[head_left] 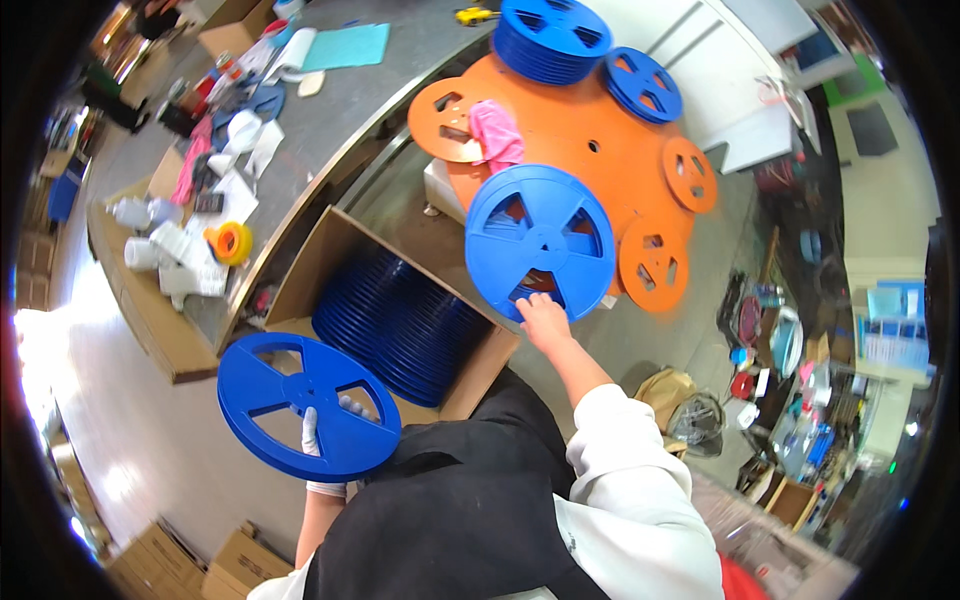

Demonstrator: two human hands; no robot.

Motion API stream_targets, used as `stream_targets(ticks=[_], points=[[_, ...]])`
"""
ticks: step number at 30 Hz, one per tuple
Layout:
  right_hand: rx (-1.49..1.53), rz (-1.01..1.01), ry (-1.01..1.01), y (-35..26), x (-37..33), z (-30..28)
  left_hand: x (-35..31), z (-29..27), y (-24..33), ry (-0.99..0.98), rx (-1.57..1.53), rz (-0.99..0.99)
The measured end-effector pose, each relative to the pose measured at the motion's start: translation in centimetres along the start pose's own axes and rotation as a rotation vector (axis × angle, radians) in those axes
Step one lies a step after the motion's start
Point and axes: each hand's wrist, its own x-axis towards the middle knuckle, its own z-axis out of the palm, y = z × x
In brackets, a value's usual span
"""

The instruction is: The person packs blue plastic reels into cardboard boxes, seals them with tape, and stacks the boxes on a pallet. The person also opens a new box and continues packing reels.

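Observation:
My left hand (311, 432), in a white glove, holds a blue plastic reel (300, 384) from below at the lower left, with fingers showing through its cutouts. My right hand (545, 320), bare, has its fingers curled over the near rim of another blue reel (546, 238), beside a cutout. That reel overlaps the near side of an orange turntable (560, 120); what lies beneath it is mostly hidden. Between my hands, an open cardboard box (480, 378) holds a packed row of dark blue reels (395, 320).
On the turntable stand a tall stack of blue reels (553, 45), a shorter stack (643, 86), orange discs (655, 265) and a pink cloth (497, 135). A grey workbench (345, 95) at left carries papers and yellow-orange tape (230, 243). Cluttered shelving (800, 440) stands at right.

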Motion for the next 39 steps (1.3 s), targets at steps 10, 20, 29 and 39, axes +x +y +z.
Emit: stream_targets(ticks=[10, 20, 29, 39], points=[[-0.149, -0.058, 0.252, -5.3, -6.1, -5.4, 1.2, 0.9, 1.3, -0.084, 0.009, -0.006], [0.237, -0.154, 0.289, -12.2, -6.0, -13.9, 0.3, -1.4, 2.8, -0.117, -0.075, 0.053], [2.188, 0.539, 0.513, -12.9, -6.4, -19.3, -0.7, -4.0, 3.5, -0.040, -0.155, 0.154], [2.381, 0.369, 0.252, -12.3, -7.2, -17.8, -1.0, -5.4, 3.3, -0.123, -0.193, 0.132]])
